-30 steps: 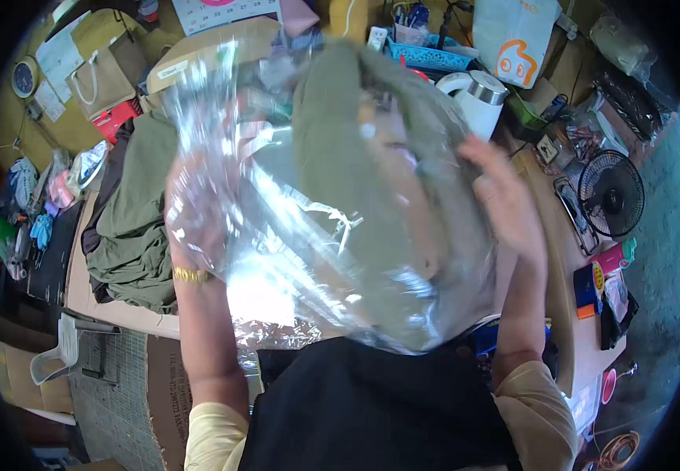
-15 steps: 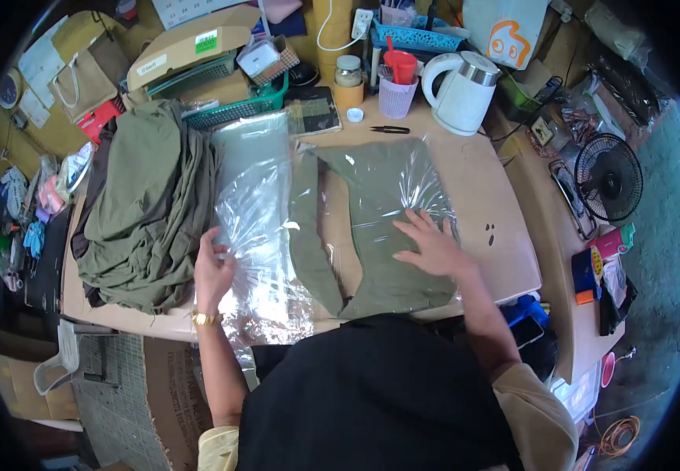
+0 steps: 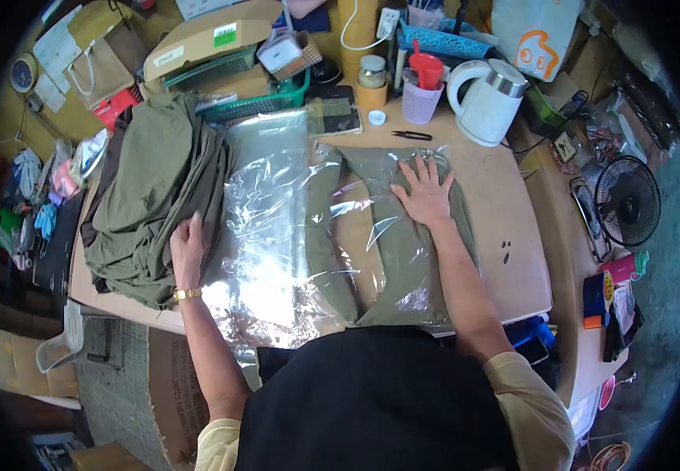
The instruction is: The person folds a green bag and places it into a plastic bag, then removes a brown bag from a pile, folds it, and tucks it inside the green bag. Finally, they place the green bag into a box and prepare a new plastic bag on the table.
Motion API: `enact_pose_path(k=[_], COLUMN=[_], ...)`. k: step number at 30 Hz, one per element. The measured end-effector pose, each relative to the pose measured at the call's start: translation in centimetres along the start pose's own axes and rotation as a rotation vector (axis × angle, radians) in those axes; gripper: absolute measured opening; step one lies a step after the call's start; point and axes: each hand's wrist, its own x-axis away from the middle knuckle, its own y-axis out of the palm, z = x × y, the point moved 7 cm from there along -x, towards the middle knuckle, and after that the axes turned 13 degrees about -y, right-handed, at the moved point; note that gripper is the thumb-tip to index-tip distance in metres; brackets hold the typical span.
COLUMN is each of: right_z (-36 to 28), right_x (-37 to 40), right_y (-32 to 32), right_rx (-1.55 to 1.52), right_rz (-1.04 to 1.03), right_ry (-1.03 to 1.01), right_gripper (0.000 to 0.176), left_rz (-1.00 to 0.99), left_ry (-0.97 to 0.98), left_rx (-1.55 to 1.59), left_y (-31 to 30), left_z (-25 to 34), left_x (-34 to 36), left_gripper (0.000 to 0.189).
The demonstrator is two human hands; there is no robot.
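My right hand [image 3: 424, 193] lies flat with fingers spread on a clear plastic bag, pressing on the olive-green garment [image 3: 402, 243] inside it. Through the film a long gap shows between the garment's narrow left strip and its wider right part. At the right edge of a heap of olive garments [image 3: 147, 180] is my left hand [image 3: 188, 245], its fingers curled closed. What they pinch, if anything, is hidden. Between heap and bagged garment lies a stack of clear plastic bags [image 3: 265, 188], shiny and wrinkled toward the near edge.
Small scissors [image 3: 411, 135], a white lid [image 3: 377, 118], a lilac cup [image 3: 421, 102] and a white kettle [image 3: 487, 102] stand or lie at the back. A green basket [image 3: 277, 98] is behind the bags. A black fan [image 3: 628, 202] stands at the right.
My left hand has moved left from the plastic bags to the garment heap, its fingers now closed. My right hand has slid farther up the bagged garment. The camera view has shifted slightly.
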Motion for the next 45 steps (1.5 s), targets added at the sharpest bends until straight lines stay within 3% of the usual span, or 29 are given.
enact_pose_path(k=[1,3,5,6,8,9,11,13,14,15,17,18,20,21,24,26,27,29,31,35,37,39,40,41,42,43,44,45], right_z=[-0.1,-0.8,-0.7,-0.6,-0.5,-0.7,-1.1,-0.9,-0.8,-1.0,-1.1,-1.2,-1.1,-1.2,-1.0,-0.1,0.1,-2.7,-7.6,-10.7,-5.3,0.8,2.3,5.3,7.3,6.7,5.5,4.6], right_x=[0.0,-0.2,-0.2,-0.2,-0.2,-0.1,-0.1,-0.2,-0.2,-0.2,-0.4,-0.4,-0.4,-0.3,-0.6,-1.0,-0.9,2.0,7.4,14.7,14.6,14.4,13.9,13.7,14.0,14.1,14.2,13.6], right_y=[0.0,-0.1,0.0,0.0,0.1,0.2,0.5,0.5,0.8,0.9,0.8,0.7,0.4,0.5,0.8,0.7,0.8,-4.1,-8.6,-6.4,-6.0,-7.5,-7.0,-5.9,-4.8,-4.4,-4.1,-3.8], right_rx=[0.018,0.024,0.032,0.037,0.017,-0.006,0.016,0.048,0.056,0.061,0.06,0.06,0.056,0.046,-0.003,-0.152,-0.3,-0.249,-0.15,-0.089,0.028,-0.108,-0.11,-0.163,-0.215,-0.215,0.006,0.224], right_rz=[-0.011,-0.021,-0.014,0.003,0.01,0.018,0.011,0.024,0.022,0.01,0.002,-0.008,-0.018,-0.025,-0.035,-0.035,-0.046,0.034,0.088,-0.076,0.094,0.439,0.441,0.412,0.381,0.386,0.327,0.274], right_ry=[0.002,-0.009,-0.004,-0.009,-0.042,-0.061,-0.078,-0.059,-0.055,-0.059,-0.034,-0.035,-0.037,-0.034,-0.06,-0.062,-0.066,-0.156,-0.311,-0.499,-0.262,-0.051,-0.06,0.185,0.428,0.416,0.368,0.325], right_gripper=[0.067,0.067,0.068,0.067,0.067,0.067,0.066,0.066,0.066,0.066,0.066,0.067,0.067,0.067,0.069,0.069,0.069,0.069,0.07,0.068,0.06,0.052,0.052,0.05,0.049,0.049,0.049,0.05], left_rz=[-0.024,-0.08,-0.119,-0.111,0.03,0.04,0.246,0.2,0.174,0.112,-0.124,-0.129,-0.296,-0.097,0.033,-0.044,-0.031,-0.023,0.046,0.062,0.062,0.254,0.333,0.34,0.205,0.071,0.249,0.33], left_ry=[-0.162,-0.201,0.052,0.042,0.222,0.158,0.434,0.255,0.064,0.018,0.144,0.136,-0.094,-0.003,0.018,-0.034,-0.039,0.004,0.018,-0.041,-0.043,0.341,0.33,0.327,0.219,0.112,0.23,0.29], left_rx=[0.095,0.285,-0.142,-0.142,-0.08,0.041,0.261,0.093,-0.234,-0.429,-0.347,-0.344,-0.027,-0.044,0.085,0.009,-0.047,-0.188,-0.448,-0.636,-0.643,-0.516,-0.441,-0.439,-0.353,-0.263,-0.285,-0.218], left_y=[1.8,5.1,8.1,8.3,6.8,5.0,2.5,0.3,0.5,1.3,4.6,4.2,3.1,0.8,-5.4,-5.0,-3.9,-2.3,-0.8,2.6,3.4,3.6,3.8,4.0,4.9,5.5,4.6,2.9], left_z=[2.0,3.8,4.2,3.5,4.0,4.8,8.5,7.7,7.4,4.1,-0.9,-1.5,-3.3,-1.5,-4.5,-3.1,-1.1,0.5,0.1,2.0,1.8,3.2,3.9,3.5,1.7,1.1,2.0,2.4], left_x=[2.4,3.4,0.5,-1.0,-2.9,-2.7,2.4,4.8,6.7,6.7,8.6,9.2,9.5,10.2,8.6,9.8,11.0,11.3,10.4,10.5,9.2,8.9,8.7,6.8,3.5,2.4,2.4,2.0], left_gripper=[0.046,0.054,0.042,0.042,0.031,0.021,0.018,0.029,0.043,0.054,0.038,0.038,0.025,0.027,0.029,0.026,0.035,0.047,0.071,0.07,0.068,0.066,0.05,0.05,0.04,0.031,0.023,0.03])
